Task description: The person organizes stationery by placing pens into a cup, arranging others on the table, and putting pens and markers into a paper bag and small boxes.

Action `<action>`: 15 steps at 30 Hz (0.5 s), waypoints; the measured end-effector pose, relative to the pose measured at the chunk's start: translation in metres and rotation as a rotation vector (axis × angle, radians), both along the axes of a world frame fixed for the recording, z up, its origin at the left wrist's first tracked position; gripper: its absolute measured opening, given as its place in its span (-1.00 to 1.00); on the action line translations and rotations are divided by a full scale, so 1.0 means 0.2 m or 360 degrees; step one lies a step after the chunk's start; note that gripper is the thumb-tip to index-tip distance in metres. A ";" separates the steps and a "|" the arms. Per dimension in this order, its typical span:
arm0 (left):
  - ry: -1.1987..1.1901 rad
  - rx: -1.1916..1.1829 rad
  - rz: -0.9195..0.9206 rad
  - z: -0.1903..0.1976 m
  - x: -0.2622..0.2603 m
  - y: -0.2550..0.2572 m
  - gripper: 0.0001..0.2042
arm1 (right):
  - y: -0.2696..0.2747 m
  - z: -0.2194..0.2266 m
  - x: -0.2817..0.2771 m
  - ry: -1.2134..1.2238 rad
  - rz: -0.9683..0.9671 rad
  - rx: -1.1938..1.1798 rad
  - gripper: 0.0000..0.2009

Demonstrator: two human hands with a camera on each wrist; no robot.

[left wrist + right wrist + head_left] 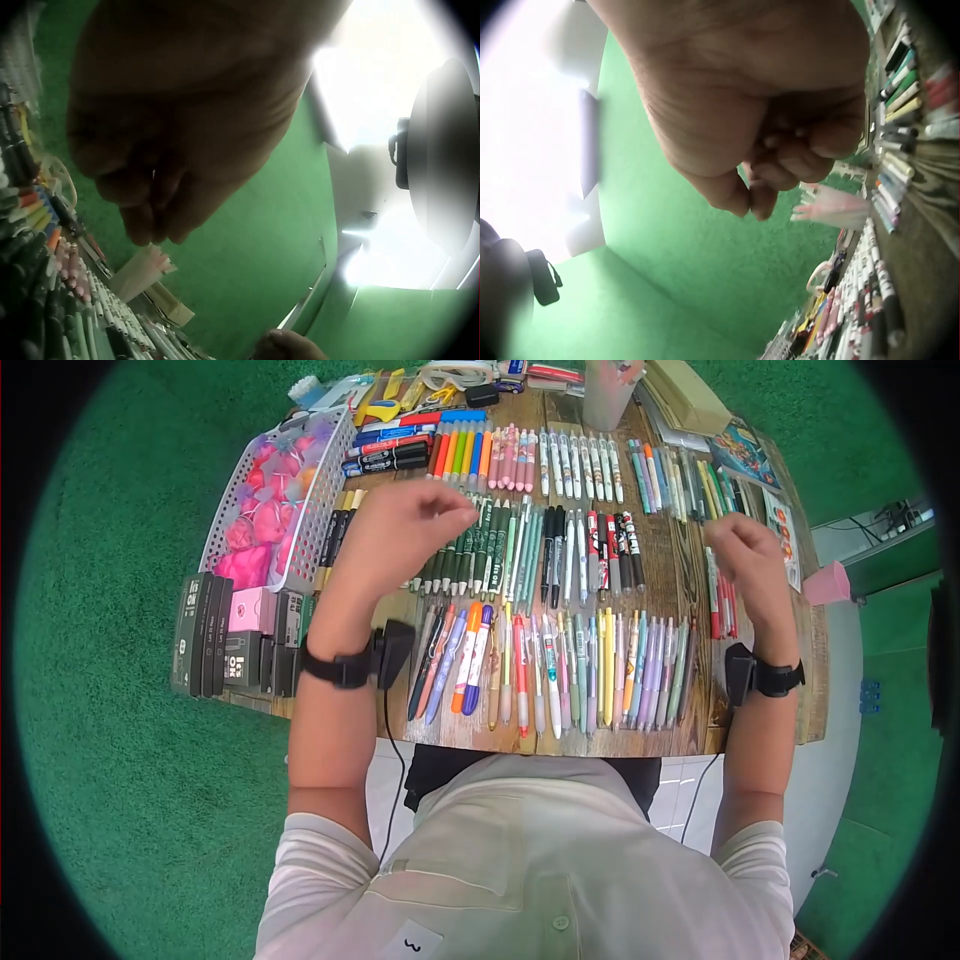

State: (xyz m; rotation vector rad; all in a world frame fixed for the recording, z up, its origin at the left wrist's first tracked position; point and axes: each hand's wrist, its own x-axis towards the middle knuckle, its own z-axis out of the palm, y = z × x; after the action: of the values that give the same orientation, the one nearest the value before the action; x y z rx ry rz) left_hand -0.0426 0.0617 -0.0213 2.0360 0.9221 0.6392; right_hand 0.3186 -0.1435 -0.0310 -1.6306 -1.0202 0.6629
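Observation:
My left hand (402,532) is raised over the left side of the table, above a row of dark green pens (487,550). Its fingers are curled, thumb close to the fingertips, and nothing shows between them. Over the right side hovers my right hand (748,560), near a few red pens (722,595). In the right wrist view that hand's curled fingers (791,161) fold toward the palm, the thumb tip by the index finger, with no object held. Between the hands lie rows of pens: white patterned pens (580,465), red-and-black pens (612,550) and pastel pens (650,675).
At the left edge stand a white basket (322,510) of pink packets and several dark boxes (205,635). Coloured markers (462,452) lie farther back. A translucent cup (607,395) and a cream box (688,398) stand at the back; a pink cup (827,584) sits right.

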 end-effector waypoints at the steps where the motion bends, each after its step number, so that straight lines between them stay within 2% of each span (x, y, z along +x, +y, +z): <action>1: 0.0162 0.0132 -0.0112 0.04 0.04 0.03 -0.78 | 0.04 0.05 -0.06 -0.0167 0.0150 -0.0084 -0.75; 2: 0.0283 0.0180 -0.0098 0.09 0.09 0.04 -0.77 | 0.08 0.08 -0.12 -0.0336 0.0300 -0.0167 -0.75; 3: 0.0279 0.0187 -0.0098 0.08 0.13 0.09 -0.77 | 0.13 0.09 -0.17 -0.0340 0.0298 -0.0161 -0.75; 5: 0.0411 0.0349 -0.0282 0.03 0.22 0.20 -0.75 | 0.22 0.10 -0.27 -0.0450 0.0451 -0.0280 -0.75; 6: 0.0408 0.0356 -0.0286 0.02 0.25 0.24 -0.75 | 0.27 0.09 -0.31 -0.0453 0.0445 -0.0276 -0.75; 8: 0.0633 0.0555 -0.0433 0.01 0.31 0.27 -0.78 | 0.35 0.05 -0.38 -0.0646 0.0598 -0.0300 -0.76; 15: 0.0840 0.0565 -0.0538 -0.08 0.43 0.19 -0.83 | 0.51 -0.05 -0.61 -0.1186 0.0695 -0.0570 -0.77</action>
State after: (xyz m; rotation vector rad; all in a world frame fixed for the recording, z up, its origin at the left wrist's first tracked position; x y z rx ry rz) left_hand 0.0429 0.0999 -0.0368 2.6751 0.7532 0.0735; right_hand 0.1961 -0.0423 -0.0408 -2.0485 -1.9224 0.5396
